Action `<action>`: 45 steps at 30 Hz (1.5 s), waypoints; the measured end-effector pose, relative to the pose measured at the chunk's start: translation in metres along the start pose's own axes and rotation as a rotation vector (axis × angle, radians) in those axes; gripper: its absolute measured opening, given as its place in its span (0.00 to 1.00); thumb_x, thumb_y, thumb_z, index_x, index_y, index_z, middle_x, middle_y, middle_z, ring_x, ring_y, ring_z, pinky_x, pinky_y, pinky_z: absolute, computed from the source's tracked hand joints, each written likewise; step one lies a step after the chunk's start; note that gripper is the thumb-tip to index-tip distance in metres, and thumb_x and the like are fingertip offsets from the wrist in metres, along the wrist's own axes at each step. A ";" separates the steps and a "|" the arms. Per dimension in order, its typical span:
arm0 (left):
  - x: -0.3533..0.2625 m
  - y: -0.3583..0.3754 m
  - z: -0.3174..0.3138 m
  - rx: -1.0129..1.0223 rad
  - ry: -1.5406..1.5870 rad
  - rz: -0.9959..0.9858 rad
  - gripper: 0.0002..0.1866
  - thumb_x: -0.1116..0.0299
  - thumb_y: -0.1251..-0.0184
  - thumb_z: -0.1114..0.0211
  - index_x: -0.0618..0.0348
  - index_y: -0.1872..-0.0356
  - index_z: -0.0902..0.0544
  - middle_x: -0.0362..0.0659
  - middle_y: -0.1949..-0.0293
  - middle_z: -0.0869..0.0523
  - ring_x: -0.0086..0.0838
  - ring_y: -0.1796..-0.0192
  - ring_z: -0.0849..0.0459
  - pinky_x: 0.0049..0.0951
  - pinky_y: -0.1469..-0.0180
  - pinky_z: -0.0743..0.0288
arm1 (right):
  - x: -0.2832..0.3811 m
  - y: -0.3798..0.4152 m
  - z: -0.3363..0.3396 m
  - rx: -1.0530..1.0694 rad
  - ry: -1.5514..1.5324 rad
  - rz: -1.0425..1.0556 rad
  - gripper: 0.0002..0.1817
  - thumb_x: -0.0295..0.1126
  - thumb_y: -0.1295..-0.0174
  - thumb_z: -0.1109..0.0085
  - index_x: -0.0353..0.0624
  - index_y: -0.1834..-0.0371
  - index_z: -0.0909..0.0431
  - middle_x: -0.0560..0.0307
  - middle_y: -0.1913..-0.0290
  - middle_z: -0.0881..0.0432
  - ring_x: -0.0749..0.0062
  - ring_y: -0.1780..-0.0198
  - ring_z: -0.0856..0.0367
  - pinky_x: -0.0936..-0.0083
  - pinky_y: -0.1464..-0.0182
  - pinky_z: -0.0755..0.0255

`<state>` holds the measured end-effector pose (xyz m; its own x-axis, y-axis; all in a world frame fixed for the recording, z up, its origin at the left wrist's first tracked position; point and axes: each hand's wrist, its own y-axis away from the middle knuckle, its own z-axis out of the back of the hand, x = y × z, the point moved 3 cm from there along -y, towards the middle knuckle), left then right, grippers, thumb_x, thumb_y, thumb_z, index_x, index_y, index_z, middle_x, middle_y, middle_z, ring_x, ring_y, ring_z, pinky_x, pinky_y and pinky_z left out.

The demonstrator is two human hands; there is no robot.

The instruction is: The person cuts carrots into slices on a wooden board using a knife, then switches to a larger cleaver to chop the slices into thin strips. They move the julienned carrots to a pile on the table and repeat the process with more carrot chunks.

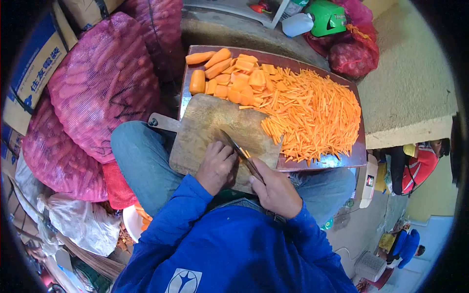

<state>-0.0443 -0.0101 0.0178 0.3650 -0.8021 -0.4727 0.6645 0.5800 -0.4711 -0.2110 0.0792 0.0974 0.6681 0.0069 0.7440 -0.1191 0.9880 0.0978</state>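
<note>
A worn wooden cutting board with a handle at its left lies across my lap, against the table's near edge. My right hand is wrapped round the handle of a knife, whose dark blade slants up and left over the board. Beside the blade lie a few thin carrot sticks. My left hand is closed, its fingers curled down on the board just left of the blade; what is under them is hidden. Beyond the board are cut carrot chunks and a large heap of carrot sticks.
Peeled whole carrots lie at the far left of the brown table. Full pink mesh sacks crowd the left side. A white tub holds more carrots. A green container stands at the back. Other people are at right.
</note>
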 end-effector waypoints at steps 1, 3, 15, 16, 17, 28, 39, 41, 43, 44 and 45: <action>0.000 0.000 0.001 -0.004 -0.003 0.011 0.18 0.72 0.51 0.28 0.67 0.56 0.12 0.49 0.55 0.17 0.48 0.48 0.21 0.47 0.44 0.26 | -0.001 0.004 -0.001 0.028 0.009 -0.057 0.23 0.31 0.24 0.40 0.41 0.29 0.32 0.26 0.52 0.13 0.23 0.50 0.14 0.37 0.51 0.21; -0.001 -0.002 0.001 0.017 0.031 0.013 0.17 0.72 0.50 0.28 0.66 0.57 0.12 0.49 0.55 0.17 0.48 0.48 0.21 0.47 0.44 0.25 | -0.005 0.004 -0.005 0.055 0.022 -0.121 0.22 0.31 0.24 0.40 0.40 0.30 0.31 0.26 0.52 0.14 0.23 0.50 0.15 0.37 0.51 0.21; -0.001 -0.001 -0.002 0.003 0.000 0.016 0.14 0.71 0.49 0.28 0.66 0.60 0.12 0.50 0.57 0.18 0.49 0.48 0.21 0.48 0.42 0.25 | -0.008 -0.002 -0.013 0.027 0.004 -0.120 0.25 0.31 0.24 0.40 0.40 0.26 0.32 0.25 0.52 0.14 0.23 0.52 0.14 0.37 0.53 0.21; -0.002 0.000 -0.003 0.006 0.001 0.007 0.14 0.71 0.49 0.28 0.66 0.60 0.12 0.50 0.57 0.18 0.49 0.48 0.21 0.48 0.42 0.25 | -0.010 -0.006 -0.014 -0.012 0.019 -0.055 0.26 0.31 0.24 0.40 0.38 0.25 0.30 0.27 0.54 0.13 0.27 0.53 0.12 0.42 0.52 0.20; -0.001 0.000 -0.004 -0.007 -0.004 0.005 0.14 0.71 0.49 0.28 0.66 0.61 0.13 0.50 0.58 0.19 0.49 0.49 0.21 0.48 0.43 0.25 | -0.010 -0.008 -0.015 -0.051 0.034 0.013 0.26 0.30 0.23 0.40 0.36 0.24 0.28 0.29 0.56 0.13 0.32 0.54 0.11 0.48 0.52 0.19; 0.014 -0.013 0.026 -0.378 0.062 0.204 0.07 0.79 0.44 0.24 0.62 0.64 0.11 0.48 0.65 0.16 0.48 0.60 0.17 0.47 0.52 0.25 | -0.020 0.026 -0.001 -0.031 -0.153 -0.065 0.26 0.31 0.24 0.36 0.34 0.25 0.25 0.25 0.47 0.13 0.30 0.45 0.10 0.53 0.44 0.17; 0.014 -0.017 0.014 -0.149 -0.047 0.225 0.08 0.74 0.40 0.23 0.58 0.60 0.11 0.45 0.61 0.15 0.46 0.52 0.16 0.46 0.46 0.26 | -0.044 0.014 0.038 -0.205 -0.050 -0.084 0.26 0.30 0.25 0.35 0.32 0.27 0.24 0.27 0.47 0.12 0.33 0.44 0.10 0.55 0.41 0.18; 0.019 -0.031 0.019 -0.145 -0.055 0.189 0.10 0.74 0.40 0.24 0.58 0.58 0.11 0.45 0.60 0.15 0.46 0.51 0.16 0.46 0.45 0.26 | -0.040 0.014 0.034 -0.223 -0.033 -0.009 0.25 0.30 0.26 0.35 0.33 0.28 0.24 0.27 0.48 0.12 0.33 0.45 0.11 0.54 0.42 0.18; 0.031 -0.053 0.027 -0.137 -0.064 0.157 0.11 0.73 0.40 0.24 0.58 0.55 0.11 0.46 0.58 0.14 0.47 0.50 0.16 0.46 0.45 0.26 | -0.038 0.015 0.026 -0.162 -0.018 0.052 0.25 0.31 0.26 0.35 0.35 0.28 0.23 0.27 0.51 0.12 0.30 0.48 0.11 0.51 0.45 0.18; 0.037 -0.068 0.030 -0.143 -0.112 0.110 0.12 0.72 0.40 0.23 0.57 0.55 0.11 0.46 0.56 0.14 0.47 0.48 0.17 0.47 0.44 0.27 | -0.036 0.016 0.023 -0.165 -0.023 0.053 0.25 0.31 0.26 0.35 0.35 0.28 0.23 0.27 0.51 0.12 0.30 0.48 0.11 0.51 0.45 0.18; 0.043 -0.082 0.033 -0.150 -0.160 0.061 0.13 0.71 0.40 0.23 0.57 0.54 0.11 0.45 0.55 0.14 0.47 0.46 0.17 0.48 0.43 0.27 | -0.035 0.018 0.020 -0.144 -0.020 0.002 0.26 0.31 0.26 0.35 0.36 0.28 0.24 0.26 0.51 0.12 0.29 0.49 0.12 0.48 0.47 0.18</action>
<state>-0.0618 -0.0970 0.0603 0.5080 -0.7704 -0.3853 0.5383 0.6332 -0.5561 -0.2515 0.0938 0.0865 0.6531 0.0075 0.7572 -0.0127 0.9999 0.0010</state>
